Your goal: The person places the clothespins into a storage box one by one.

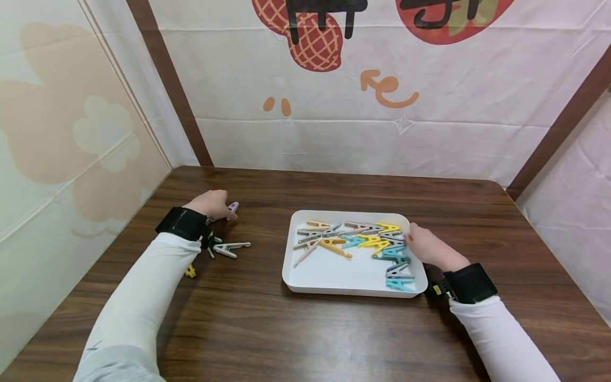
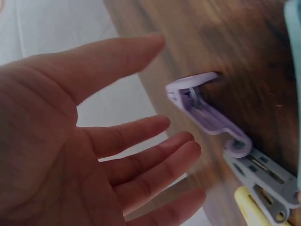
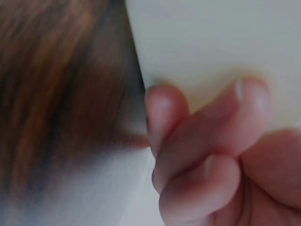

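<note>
Purple clip: it lies on the worktop [image 1: 262, 329] left of the white tray [image 1: 329, 276], the purple clip [image 2: 202, 115] just beside the left hand [image 1: 212, 204].
Left hand: fingers loose and spread, grasping nothing; the left wrist view shows a gap between fingertips and clip.
Right hand: curled fingers of the right hand [image 1: 431, 248] grasp the tray at its right rim.
Clip neighbours: a grey clip [image 2: 263, 179] overlaps the hooked end in the left wrist view, contact impossible to tell; a yellow clip [image 2: 249, 207] sits beyond.
Best pinch: thumb and forefinger across the clip's body would likely hold better than its thin hook.
Lift: straight up, probably, lest the hook drag the grey clip.
Tray grip: a light, steady hold should leave its assorted clips [image 1: 369, 240] undisturbed.
</note>
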Demonstrator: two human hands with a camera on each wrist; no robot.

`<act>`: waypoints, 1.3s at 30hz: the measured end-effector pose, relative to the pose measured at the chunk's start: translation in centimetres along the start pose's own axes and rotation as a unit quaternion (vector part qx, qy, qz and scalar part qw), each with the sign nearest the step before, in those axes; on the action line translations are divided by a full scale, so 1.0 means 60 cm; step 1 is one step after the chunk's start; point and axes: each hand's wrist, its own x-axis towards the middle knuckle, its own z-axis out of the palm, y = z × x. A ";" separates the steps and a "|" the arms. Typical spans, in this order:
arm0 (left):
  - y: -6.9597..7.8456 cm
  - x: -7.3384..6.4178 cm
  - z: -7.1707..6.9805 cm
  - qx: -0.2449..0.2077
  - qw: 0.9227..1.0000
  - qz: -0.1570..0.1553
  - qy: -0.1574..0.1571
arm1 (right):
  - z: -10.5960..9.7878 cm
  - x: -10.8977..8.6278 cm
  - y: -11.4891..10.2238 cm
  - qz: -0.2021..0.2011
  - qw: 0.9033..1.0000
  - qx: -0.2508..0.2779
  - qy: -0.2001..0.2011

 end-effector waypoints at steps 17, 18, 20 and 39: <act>-0.016 0.021 0.029 0.020 1.000 0.003 0.023 | 0.000 -0.002 0.000 -0.011 1.000 0.000 0.008; -0.016 0.021 0.029 0.019 1.000 0.006 0.024 | 0.000 -0.002 0.000 -0.011 1.000 0.000 0.008; -0.017 0.021 0.029 0.019 0.999 0.012 0.026 | 0.000 -0.002 0.000 -0.010 1.000 0.000 0.009; 0.059 -0.012 0.005 -0.016 0.987 0.100 0.122 | -0.001 -0.001 0.003 -0.013 1.000 -0.001 0.009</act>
